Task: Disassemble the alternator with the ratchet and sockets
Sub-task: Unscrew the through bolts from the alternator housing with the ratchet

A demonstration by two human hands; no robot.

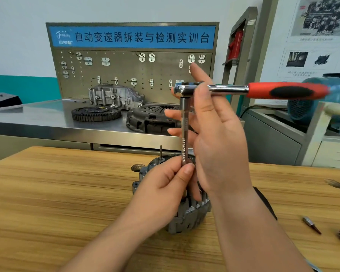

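Head view: the alternator (188, 216) stands on the table (67, 193), directly beneath both hands and partly hidden by them. The left grip (165, 185) is clamped on the lower end of the extension bar (184, 134), thumb against fingers. The right grip (220, 138) pinches the neck of the ratchet (230, 89) between thumb and index finger, with the other fingers spread straight. The socket end of the bar is hidden behind the left grip, so its seating on a fastener cannot be confirmed. Probable faults: a bar leaning off axis would likely let the socket cam off and round the fastener. The alternator shows no clamp and may turn or tip under torque. The long handle hangs unsupported beyond a light pinch and may swing or drop. The ratchet head and neck are polished chrome; the handle is red moulding with a black insert. The bar is a slim grey steel rod with a knurled band and stamped lettering. The alternator housing is dull cast metal, round and ribbed with slots, and a thin stud (161, 152) rises from its top. The table is smooth, streaked wood grain. A small tapered bit (311, 224) lies loose well to the right and could roll.
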